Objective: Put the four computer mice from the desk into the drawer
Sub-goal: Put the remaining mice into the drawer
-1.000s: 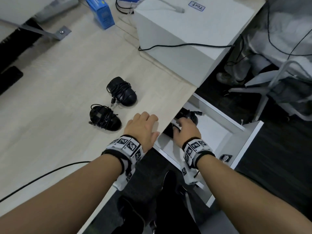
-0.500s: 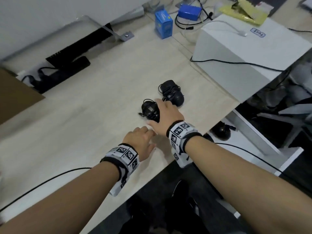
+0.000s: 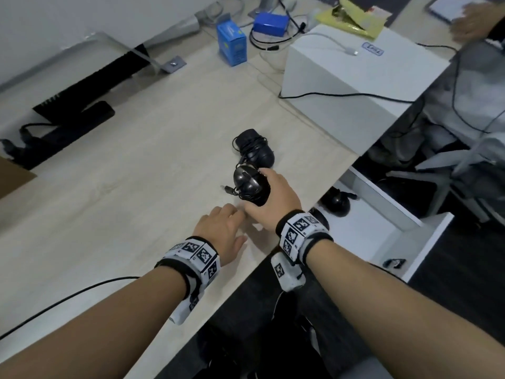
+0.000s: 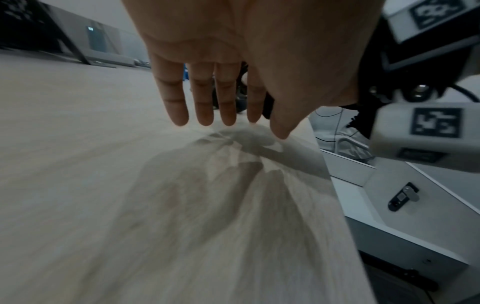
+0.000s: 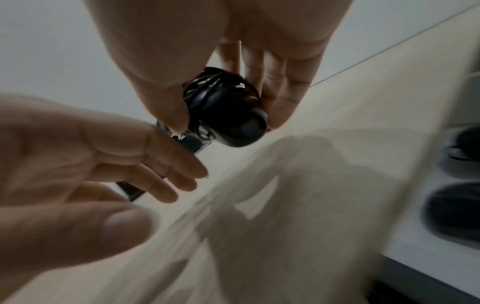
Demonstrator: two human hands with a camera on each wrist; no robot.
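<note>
My right hand (image 3: 269, 195) grips a black mouse (image 3: 250, 186) wound in its own cord and holds it lifted off the wooden desk (image 3: 123, 201); the right wrist view shows thumb and fingers pinching this mouse (image 5: 226, 115). A second black mouse (image 3: 255, 149) with wrapped cord lies on the desk just beyond it. My left hand (image 3: 222, 231) hovers flat and relaxed over the desk near its edge, its fingers (image 4: 202, 102) straight and holding nothing. The white drawer (image 3: 388, 233) stands pulled out at the right, and a black mouse (image 3: 337, 203) lies in it. Two dark mice (image 5: 457, 197) show blurred in the right wrist view.
A white box (image 3: 355, 86) with a black cable across it stands at the desk's far right. A blue carton (image 3: 232, 46) and a blue pack (image 3: 270, 23) sit at the back. A black power strip (image 3: 68, 129) lies at the left. A chair (image 3: 451, 165) stands beyond the drawer.
My right hand left the drawer, crossed to the desk, closed round the nearer mouse and lifted it. The left hand stayed near the desk edge. The head view swung left.
</note>
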